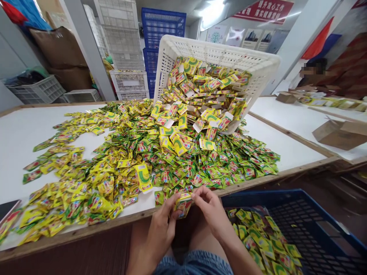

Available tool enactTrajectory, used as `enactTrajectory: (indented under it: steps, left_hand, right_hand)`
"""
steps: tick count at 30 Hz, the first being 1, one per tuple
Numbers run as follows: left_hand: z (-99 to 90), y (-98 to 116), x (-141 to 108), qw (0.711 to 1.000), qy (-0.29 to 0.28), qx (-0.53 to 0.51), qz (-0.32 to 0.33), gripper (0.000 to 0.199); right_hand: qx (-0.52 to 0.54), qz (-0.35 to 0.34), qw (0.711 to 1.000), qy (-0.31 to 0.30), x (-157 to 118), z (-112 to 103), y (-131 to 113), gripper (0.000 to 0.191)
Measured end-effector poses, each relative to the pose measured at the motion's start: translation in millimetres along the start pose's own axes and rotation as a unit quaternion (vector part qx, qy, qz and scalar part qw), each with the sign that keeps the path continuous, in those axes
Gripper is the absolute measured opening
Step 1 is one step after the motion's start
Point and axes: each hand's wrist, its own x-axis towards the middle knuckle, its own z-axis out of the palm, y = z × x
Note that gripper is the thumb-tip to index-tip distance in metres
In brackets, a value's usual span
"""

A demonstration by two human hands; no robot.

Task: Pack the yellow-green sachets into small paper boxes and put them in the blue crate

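Note:
Over the table's front edge, my left hand is closed around a small yellow, green and red printed carton. The thumb and fingers of my right hand are pinched together at the carton's upper right corner. Just beyond lies a heap of green sachets. Yellow sachets spread to the left. A flattened yellow carton lies on them near my left hand. Behind, a tilted white plastic crate spills many flat cartons with open flaps onto the heap.
A blue crate with filled cartons stands below the table at my right. A wooden rim borders the white table. Stacked white crates and blue crates stand behind. An open cardboard box and a person are at right.

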Motion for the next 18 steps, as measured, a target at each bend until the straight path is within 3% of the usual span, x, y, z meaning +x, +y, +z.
enactTrajectory:
  steps: [3, 5, 10, 13, 18]
  left_hand:
    - [1.9, 1.9, -0.2, 0.999, -0.018, -0.033, -0.022, 0.039]
    - [2.5, 5.8, 1.1, 0.993, -0.013, -0.102, -0.061, 0.038]
    - [1.4, 18.6, 5.5, 0.948, -0.035, -0.284, -0.141, 0.041]
    - [2.8, 24.5, 5.6, 0.939, -0.036, -0.305, -0.157, 0.040]
    - [11.5, 25.0, 3.7, 0.946, -0.027, -0.284, -0.153, 0.035]
  right_hand:
    - [0.025, -0.009, 1.000, 0.004, -2.7, 2.2, 1.0, 0.021]
    - [0.021, -0.033, 0.999, -0.025, -7.1, 4.4, -1.4, 0.019]
    - [0.005, -0.049, 0.992, -0.114, -16.0, 3.1, -9.8, 0.020]
    - [0.008, -0.049, 0.994, -0.094, -15.8, -0.4, -10.3, 0.016]
    - [0.007, -0.051, 0.997, -0.053, -16.1, -4.1, -1.5, 0.015]
